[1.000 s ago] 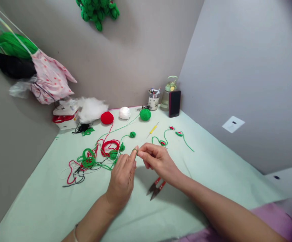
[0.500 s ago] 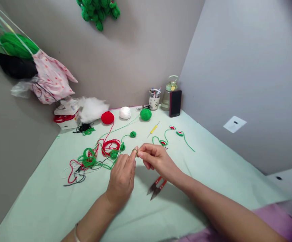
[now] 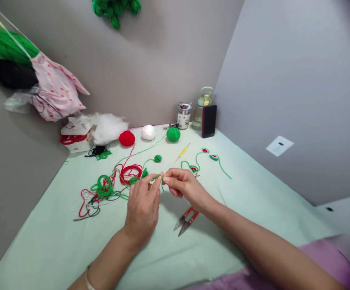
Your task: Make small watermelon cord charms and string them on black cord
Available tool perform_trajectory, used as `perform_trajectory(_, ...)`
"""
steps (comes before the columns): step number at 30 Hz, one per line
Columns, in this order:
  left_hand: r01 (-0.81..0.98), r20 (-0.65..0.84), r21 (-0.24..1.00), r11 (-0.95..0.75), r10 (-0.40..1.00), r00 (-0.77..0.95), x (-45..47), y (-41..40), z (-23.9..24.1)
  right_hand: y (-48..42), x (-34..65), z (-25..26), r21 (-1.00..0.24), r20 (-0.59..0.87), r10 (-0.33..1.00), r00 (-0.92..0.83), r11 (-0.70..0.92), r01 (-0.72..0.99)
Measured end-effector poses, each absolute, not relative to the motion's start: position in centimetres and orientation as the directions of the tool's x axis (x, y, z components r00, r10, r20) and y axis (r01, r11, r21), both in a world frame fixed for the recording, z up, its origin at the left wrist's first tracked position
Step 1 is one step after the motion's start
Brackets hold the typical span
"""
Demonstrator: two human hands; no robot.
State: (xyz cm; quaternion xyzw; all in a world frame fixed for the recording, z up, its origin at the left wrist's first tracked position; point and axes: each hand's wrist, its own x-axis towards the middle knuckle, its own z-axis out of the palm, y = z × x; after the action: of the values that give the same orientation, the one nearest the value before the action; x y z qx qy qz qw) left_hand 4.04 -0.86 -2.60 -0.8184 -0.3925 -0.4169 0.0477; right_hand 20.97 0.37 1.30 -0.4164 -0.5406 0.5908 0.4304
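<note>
My left hand (image 3: 143,207) and my right hand (image 3: 182,186) meet above the pale green table (image 3: 238,201). Both pinch a thin green yarn strand (image 3: 158,177) stretched between their fingertips. The strand trails left into a tangle of green and red yarn (image 3: 114,186). Red-handled thread snips (image 3: 186,220) lie on the cloth just under my right wrist. A yellow-handled crochet hook (image 3: 183,152) lies farther back.
Red (image 3: 127,138), white (image 3: 148,132) and green (image 3: 173,134) yarn balls sit near the back wall. Behind them stand a pen jar (image 3: 183,116), a bottle (image 3: 200,108) and a phone (image 3: 209,121). White stuffing (image 3: 110,128) and small crocheted pieces (image 3: 209,155) also lie there.
My left fingers have closed from a raised fingertip into a pinch on the green strand, which now shows between both hands. The view has shifted slightly.
</note>
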Motion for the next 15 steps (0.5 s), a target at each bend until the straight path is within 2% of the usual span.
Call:
perform_trajectory(7,0.723,0.739,0.179,-0.667,0.576,0.349,3.76,-0.88,-2.12,0.46,20.97,1.12,-0.995,-0.041,0.956,-0.290,-0.066,-0.075)
perform_trajectory(15,0.721,0.704,0.197,-0.665,0.607,0.368,3.68,-0.52,-2.57,0.56,20.78,0.93,-0.984,-0.093,0.948,-0.306,-0.134,-0.115)
